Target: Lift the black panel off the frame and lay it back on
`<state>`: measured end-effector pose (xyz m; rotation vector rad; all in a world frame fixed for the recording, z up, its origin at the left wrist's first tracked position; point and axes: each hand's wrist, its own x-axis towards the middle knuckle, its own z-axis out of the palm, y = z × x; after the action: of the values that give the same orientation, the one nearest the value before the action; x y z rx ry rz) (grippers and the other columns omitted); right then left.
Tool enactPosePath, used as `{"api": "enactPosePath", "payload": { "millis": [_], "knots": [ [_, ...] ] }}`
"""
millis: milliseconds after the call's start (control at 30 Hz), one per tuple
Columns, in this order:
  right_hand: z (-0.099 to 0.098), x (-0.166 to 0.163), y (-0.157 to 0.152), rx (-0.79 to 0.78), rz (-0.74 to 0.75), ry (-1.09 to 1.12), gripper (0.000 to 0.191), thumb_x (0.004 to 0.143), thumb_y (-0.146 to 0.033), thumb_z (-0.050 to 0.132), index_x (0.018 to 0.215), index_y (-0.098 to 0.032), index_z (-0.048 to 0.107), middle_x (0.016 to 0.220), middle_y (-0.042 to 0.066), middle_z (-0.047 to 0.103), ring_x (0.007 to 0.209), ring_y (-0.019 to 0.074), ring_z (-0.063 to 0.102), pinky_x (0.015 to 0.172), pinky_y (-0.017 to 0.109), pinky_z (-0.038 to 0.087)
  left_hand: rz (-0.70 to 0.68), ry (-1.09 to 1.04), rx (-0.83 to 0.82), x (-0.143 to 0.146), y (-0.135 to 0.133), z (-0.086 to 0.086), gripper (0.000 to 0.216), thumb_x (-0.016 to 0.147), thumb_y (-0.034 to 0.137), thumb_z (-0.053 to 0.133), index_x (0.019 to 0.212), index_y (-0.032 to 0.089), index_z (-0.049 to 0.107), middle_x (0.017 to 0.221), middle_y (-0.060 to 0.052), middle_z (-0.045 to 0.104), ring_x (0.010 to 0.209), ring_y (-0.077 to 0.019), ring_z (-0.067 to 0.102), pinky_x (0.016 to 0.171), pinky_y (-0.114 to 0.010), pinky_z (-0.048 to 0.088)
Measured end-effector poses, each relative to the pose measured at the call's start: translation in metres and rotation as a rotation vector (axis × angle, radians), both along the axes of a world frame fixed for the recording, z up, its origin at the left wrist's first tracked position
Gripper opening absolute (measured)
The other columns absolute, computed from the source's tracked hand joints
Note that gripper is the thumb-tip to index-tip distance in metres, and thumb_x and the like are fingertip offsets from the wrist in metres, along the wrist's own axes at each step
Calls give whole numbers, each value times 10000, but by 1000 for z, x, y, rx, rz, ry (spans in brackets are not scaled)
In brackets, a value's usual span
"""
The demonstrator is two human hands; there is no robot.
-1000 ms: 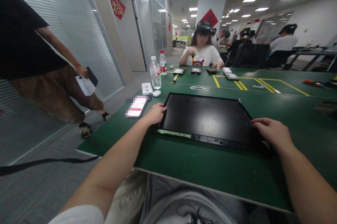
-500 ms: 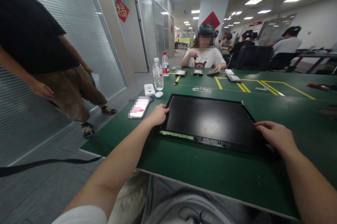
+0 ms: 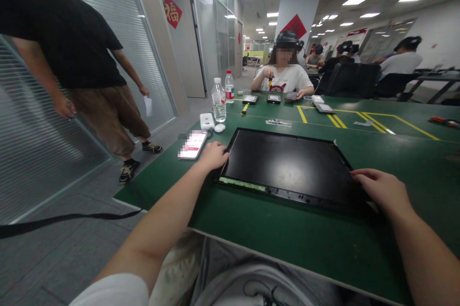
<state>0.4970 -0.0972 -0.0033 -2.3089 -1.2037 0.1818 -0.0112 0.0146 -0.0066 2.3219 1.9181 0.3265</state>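
A black flat display panel (image 3: 283, 162) lies screen up on the green table (image 3: 258, 229), with a green circuit strip (image 3: 242, 184) showing along its near left edge. My left hand (image 3: 213, 155) grips the panel's left edge, fingers closed at the rim. At the opposite side my right hand (image 3: 383, 188) pinches the right edge between thumb and fingers. The near right corner is dark and hard to make out. Just left of my left hand lies a phone (image 3: 194, 144) with a lit screen.
Beyond the phone stand a white charger (image 3: 206, 121), a white oval case (image 3: 219, 128) and two bottles (image 3: 219, 102). Across the table a seated person (image 3: 283, 69) handles hard drives (image 3: 273, 98). Someone in black (image 3: 82, 52) walks at the left. Small metal pieces (image 3: 278, 123) lie behind the panel.
The standing person at the left has stepped and shifted in view. My view has turned slightly left. Both hands stay on the panel's edges, and the panel lies almost as before.
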Motion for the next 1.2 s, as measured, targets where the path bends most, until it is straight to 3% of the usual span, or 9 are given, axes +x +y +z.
{"api": "enactPosePath", "payload": {
  "millis": [233, 333, 433, 567, 733, 933, 1067, 1200],
  "knots": [
    [-5, 4, 2, 69, -8, 2, 228, 678, -448, 633, 711, -322, 821, 746, 55, 780, 810, 325, 735, 773, 432, 547, -74, -97, 40, 0, 8, -7, 378, 958, 255, 591, 1171, 196, 897, 1399, -138, 771, 1378, -349, 675, 1252, -445, 487],
    [-7, 7, 3, 61, -2, -1, 237, 687, -444, 638, 729, -313, 831, 743, 55, 778, 793, 317, 733, 771, 427, 548, -64, -238, 25, 1, 6, -3, 337, 934, 207, 597, 1064, 188, 907, 1348, -133, 806, 1363, -340, 695, 1233, -406, 499],
    [-7, 7, 2, 43, -8, -6, 236, 713, -425, 631, 745, -306, 832, 771, 63, 779, 823, 315, 734, 789, 422, 550, -31, -472, -32, 4, 1, 5, 288, 907, 201, 631, 995, 202, 905, 1167, -104, 865, 1268, -344, 748, 1138, -384, 561],
    [-4, 3, 1, 27, -19, 1, 242, 732, -418, 623, 751, -303, 835, 821, 71, 791, 871, 322, 735, 795, 420, 546, 114, -853, -151, 11, -7, 12, 269, 877, 213, 698, 1042, 215, 910, 990, -56, 879, 990, -312, 822, 955, -372, 635],
    [-4, 5, 3, 24, -21, -2, 235, 703, -434, 616, 708, -329, 826, 800, 59, 797, 860, 331, 728, 786, 431, 531, 297, -1193, -306, 19, -9, 15, 327, 850, 160, 775, 1156, 199, 882, 773, -31, 827, 740, -239, 792, 716, -312, 645],
    [-10, 11, 5, 39, -11, -27, 240, 689, -458, 620, 706, -330, 823, 822, 58, 811, 846, 325, 731, 781, 429, 533, 364, -1311, -382, 23, -6, 15, 469, 879, 112, 789, 1347, 152, 789, 772, -41, 810, 656, -209, 770, 655, -295, 641],
    [-10, 11, 4, 34, -5, -31, 246, 705, -446, 616, 733, -323, 827, 854, 67, 813, 877, 329, 734, 796, 432, 540, 353, -1365, -442, 22, -4, 13, 669, 928, 106, 738, 1578, 222, 631, 815, -14, 814, 600, -189, 745, 628, -292, 629],
    [-6, 6, 3, 26, -16, -9, 244, 718, -430, 613, 748, -321, 830, 865, 66, 811, 924, 335, 738, 827, 435, 541, 299, -1488, -525, 22, -3, 12, 631, 922, 90, 742, 1531, 231, 653, 844, -13, 815, 590, -165, 745, 602, -263, 626]
  ]
}}
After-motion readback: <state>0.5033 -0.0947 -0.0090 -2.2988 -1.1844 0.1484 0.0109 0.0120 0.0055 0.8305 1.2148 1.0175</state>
